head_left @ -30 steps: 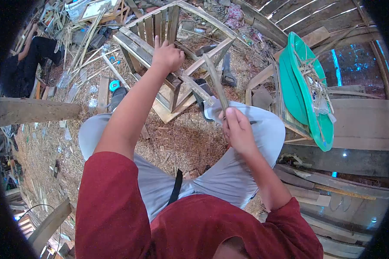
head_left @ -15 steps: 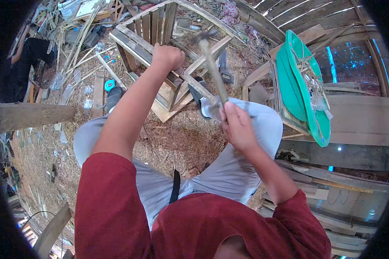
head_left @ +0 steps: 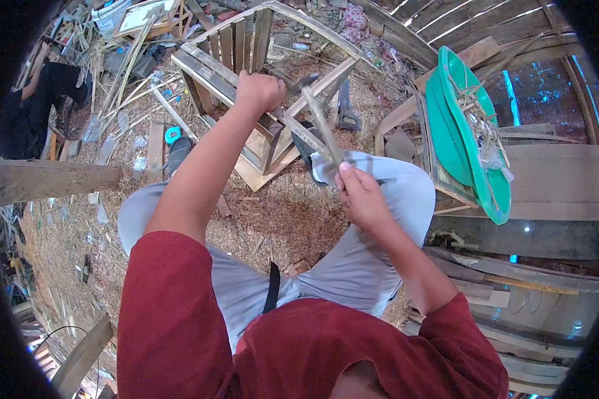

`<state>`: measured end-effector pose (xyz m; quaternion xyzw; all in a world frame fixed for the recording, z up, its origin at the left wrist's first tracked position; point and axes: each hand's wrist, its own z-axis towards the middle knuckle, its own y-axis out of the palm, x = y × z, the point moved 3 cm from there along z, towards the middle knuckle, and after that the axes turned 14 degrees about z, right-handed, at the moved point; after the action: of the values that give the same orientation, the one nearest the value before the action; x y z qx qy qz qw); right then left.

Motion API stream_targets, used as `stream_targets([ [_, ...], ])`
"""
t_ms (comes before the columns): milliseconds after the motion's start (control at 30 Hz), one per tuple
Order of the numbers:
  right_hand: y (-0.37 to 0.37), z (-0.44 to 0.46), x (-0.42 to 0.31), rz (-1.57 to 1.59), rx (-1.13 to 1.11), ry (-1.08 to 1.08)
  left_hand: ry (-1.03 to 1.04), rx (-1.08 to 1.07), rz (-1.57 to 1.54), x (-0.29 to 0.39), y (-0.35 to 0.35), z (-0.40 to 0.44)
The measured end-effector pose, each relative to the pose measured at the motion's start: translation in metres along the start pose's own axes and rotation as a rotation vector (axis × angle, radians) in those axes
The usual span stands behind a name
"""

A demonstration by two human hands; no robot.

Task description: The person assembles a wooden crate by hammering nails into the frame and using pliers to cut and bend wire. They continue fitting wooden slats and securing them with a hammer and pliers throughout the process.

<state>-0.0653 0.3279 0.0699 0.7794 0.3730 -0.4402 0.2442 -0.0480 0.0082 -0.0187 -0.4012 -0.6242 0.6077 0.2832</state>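
Note:
In the head view, my right hand [head_left: 361, 194] is wrapped round the lower end of the wooden handle of a hammer [head_left: 323, 123]. The hammer's head is blurred, up near a corner of a slatted wooden frame [head_left: 209, 73]. My left hand [head_left: 261, 92] rests on that frame, its fingers curled down over the top rail; whatever they may pinch is hidden. The frame stands on the ground between my feet, with slats at its far side.
Green basins [head_left: 446, 126] holding wood scraps lean at the right on another wooden frame. A turquoise tape measure [head_left: 173, 135] lies by my left foot. A person in dark clothes [head_left: 50, 100] is at the far left. A thick beam [head_left: 56, 181] juts in from the left.
The hammer has swung up and then tipped slightly left and down towards the frame. My left hand's raised fingers have curled down onto the rail.

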Motion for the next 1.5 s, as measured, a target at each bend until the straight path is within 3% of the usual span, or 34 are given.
stream_targets([
  [67, 0.006, 0.001, -0.006, 0.061, -0.015, -0.055, -0.041, 0.059, 0.03, -0.001, -0.008, -0.006],
  [167, 0.009, -0.002, -0.039, -0.07, -0.073, 0.182, -0.181, 0.2, 0.049, -0.001, -0.009, -0.017],
  [200, 0.006, 0.002, -0.042, -0.088, -0.069, 0.106, -0.244, 0.257, 0.05, -0.002, -0.012, -0.019],
  [333, 0.004, 0.017, -0.039, -0.156, -0.104, -0.119, -0.257, 0.136, 0.017, -0.004, -0.009, -0.019],
  [500, 0.006, 0.011, -0.058, -0.228, -0.116, 0.047, -0.161, 0.051, 0.033, -0.004, -0.012, -0.016],
  [633, 0.013, 0.011, -0.062, -0.239, -0.1, -0.197, -0.142, 0.02, 0.029, -0.003, -0.014, -0.016],
  [700, 0.012, 0.012, -0.059, -0.262, -0.122, -0.123, -0.095, 0.033, 0.063, -0.005, -0.019, -0.022],
  [800, 0.005, 0.004, -0.076, -0.262, -0.116, 0.153, -0.144, 0.036, 0.05, -0.004, -0.013, -0.015],
  [900, 0.01, -0.004, -0.107, -0.108, -0.065, 0.11, -0.161, 0.052, 0.03, -0.002, -0.011, -0.014],
  [1033, 0.011, 0.003, -0.078, -0.32, -0.044, -0.355, -0.153, 0.062, 0.052, -0.004, -0.011, -0.015],
  [1100, 0.004, 0.009, -0.055, -0.375, -0.08, -0.045, -0.126, 0.063, 0.063, -0.003, -0.015, -0.019],
  [1200, 0.001, 0.003, -0.062, -0.209, -0.085, 0.089, -0.16, -0.039, 0.014, -0.002, -0.018, -0.015],
  [1300, 0.018, -0.018, -0.109, -0.03, -0.064, -0.06, -0.141, 0.039, 0.03, -0.002, -0.013, -0.016],
  [1400, 0.015, -0.012, -0.086, -0.211, -0.011, -0.361, -0.177, 0.068, 0.014, -0.003, -0.008, -0.012],
  [1500, -0.013, 0.017, -0.012, -0.406, -0.051, -0.155, -0.151, 0.07, 0.033, -0.003, -0.011, -0.016],
])
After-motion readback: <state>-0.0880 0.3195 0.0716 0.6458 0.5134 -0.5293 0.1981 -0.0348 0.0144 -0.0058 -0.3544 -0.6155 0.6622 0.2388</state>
